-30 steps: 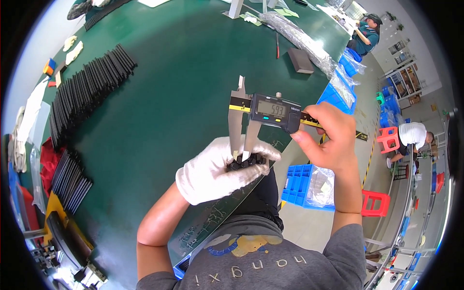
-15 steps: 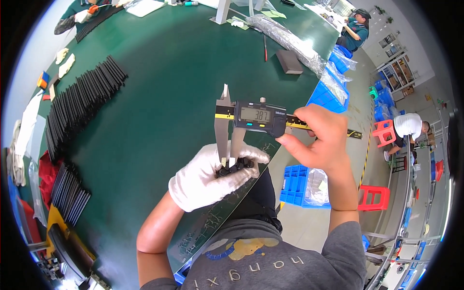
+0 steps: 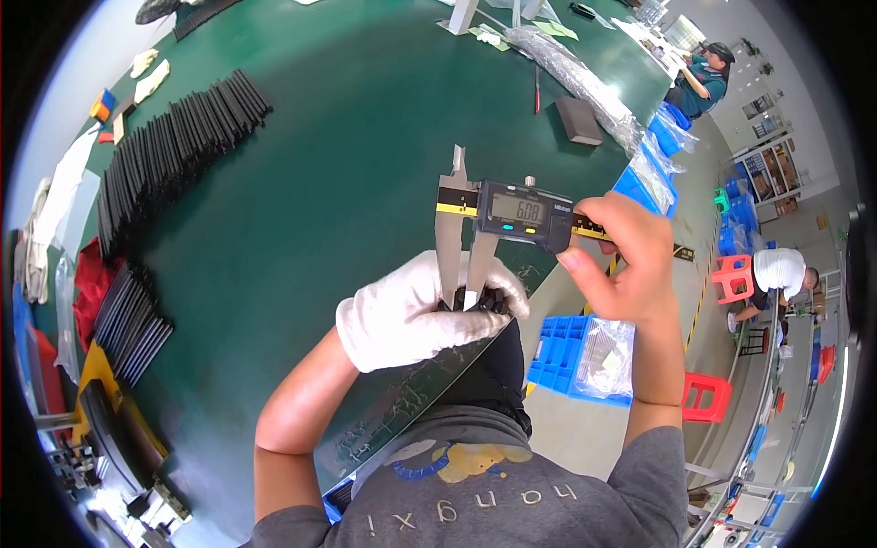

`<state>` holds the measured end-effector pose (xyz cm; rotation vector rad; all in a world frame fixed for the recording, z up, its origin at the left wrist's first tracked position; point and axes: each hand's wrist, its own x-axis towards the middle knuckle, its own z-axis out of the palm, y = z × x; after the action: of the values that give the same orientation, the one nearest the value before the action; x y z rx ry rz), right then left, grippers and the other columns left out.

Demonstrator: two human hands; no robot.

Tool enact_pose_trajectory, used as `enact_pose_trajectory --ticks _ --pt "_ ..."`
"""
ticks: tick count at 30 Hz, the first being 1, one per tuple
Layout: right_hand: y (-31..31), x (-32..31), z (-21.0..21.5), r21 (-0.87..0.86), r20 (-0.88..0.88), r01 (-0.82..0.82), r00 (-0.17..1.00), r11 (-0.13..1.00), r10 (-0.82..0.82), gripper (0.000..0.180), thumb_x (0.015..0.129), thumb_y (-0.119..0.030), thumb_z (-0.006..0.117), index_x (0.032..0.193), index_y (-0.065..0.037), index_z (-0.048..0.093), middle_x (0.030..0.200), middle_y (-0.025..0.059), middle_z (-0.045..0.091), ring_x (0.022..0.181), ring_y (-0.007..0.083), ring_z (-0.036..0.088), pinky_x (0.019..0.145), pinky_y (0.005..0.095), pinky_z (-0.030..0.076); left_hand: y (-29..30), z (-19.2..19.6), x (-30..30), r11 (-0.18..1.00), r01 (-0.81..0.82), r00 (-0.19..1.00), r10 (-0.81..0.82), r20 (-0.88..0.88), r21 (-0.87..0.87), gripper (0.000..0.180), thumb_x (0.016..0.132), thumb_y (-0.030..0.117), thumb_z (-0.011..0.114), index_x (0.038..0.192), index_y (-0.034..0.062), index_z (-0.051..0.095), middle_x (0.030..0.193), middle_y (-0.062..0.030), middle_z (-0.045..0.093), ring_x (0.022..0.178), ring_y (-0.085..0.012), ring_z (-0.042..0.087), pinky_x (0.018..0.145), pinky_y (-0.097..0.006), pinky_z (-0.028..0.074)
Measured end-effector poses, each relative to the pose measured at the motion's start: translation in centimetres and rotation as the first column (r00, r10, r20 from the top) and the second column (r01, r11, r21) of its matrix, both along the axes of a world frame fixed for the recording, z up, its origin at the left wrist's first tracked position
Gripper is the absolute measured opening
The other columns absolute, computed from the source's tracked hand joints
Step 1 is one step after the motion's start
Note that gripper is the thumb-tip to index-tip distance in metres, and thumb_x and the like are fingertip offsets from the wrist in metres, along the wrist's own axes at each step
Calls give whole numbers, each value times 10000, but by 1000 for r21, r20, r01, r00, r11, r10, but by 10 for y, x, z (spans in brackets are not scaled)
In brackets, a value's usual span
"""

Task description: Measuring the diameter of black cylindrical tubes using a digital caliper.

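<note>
My right hand (image 3: 630,260), bare, grips the sliding end of a digital caliper (image 3: 523,219) between thumb and fingers. Its jaws point down, slightly apart, into a bunch of black rods (image 3: 494,300), of which only the dark ends show. Around that bunch my left hand (image 3: 391,315), in a white glove, is closed. The jaw tips meet the rod ends above the gloved palm; whether they clasp one rod I cannot tell.
Long black rods (image 3: 178,151) lie in a row at the left of the green table (image 3: 356,137), with shiny-ended rods (image 3: 132,324) nearer me. A brown box (image 3: 578,121) and plastic-wrapped bundle (image 3: 575,78) lie far right. Blue crates (image 3: 559,354) stand beyond the table edge.
The caliper's jaws have opened wider and its display reading has risen. The view has shifted, and both hands with the caliper appear a little further right.
</note>
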<state>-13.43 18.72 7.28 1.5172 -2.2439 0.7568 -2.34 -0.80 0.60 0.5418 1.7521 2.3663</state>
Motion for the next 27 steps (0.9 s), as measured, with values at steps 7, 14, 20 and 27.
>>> enact_pose_trajectory --ticks 7,14,20,27 --pt "-15 -12 11 86 -27 -100 994 991 103 300 635 -253 764 779 -54 592 625 58 550 463 206 490 411 281 350 -4 -5 -2 995 86 995 -88 -48 -60 253 746 133 613 948 -20 619 882 -82 590 770 -146 561 711 -271 448" --pt "-21 -15 19 171 -62 -129 988 977 141 334 606 -322 775 706 -63 588 617 46 560 473 223 503 414 290 355 -6 -5 -2 987 139 988 -144 -57 -85 288 754 172 621 973 -16 614 892 -84 589 770 -147 560 706 -271 450" --pt "-16 -16 14 128 -62 -112 991 985 121 337 602 -330 778 701 -70 587 600 42 545 479 216 506 411 293 351 -3 -2 -3 988 125 988 -132 -78 -92 202 820 141 587 988 31 601 893 -66 599 830 -154 567 768 -298 451" --pt "-14 -17 6 111 -17 -165 986 980 168 303 637 -253 760 808 -61 600 661 59 568 496 234 514 427 303 373 -1 -3 -6 989 42 995 -54 -80 -140 251 754 157 625 951 2 629 835 -78 592 764 -158 580 719 -281 459"
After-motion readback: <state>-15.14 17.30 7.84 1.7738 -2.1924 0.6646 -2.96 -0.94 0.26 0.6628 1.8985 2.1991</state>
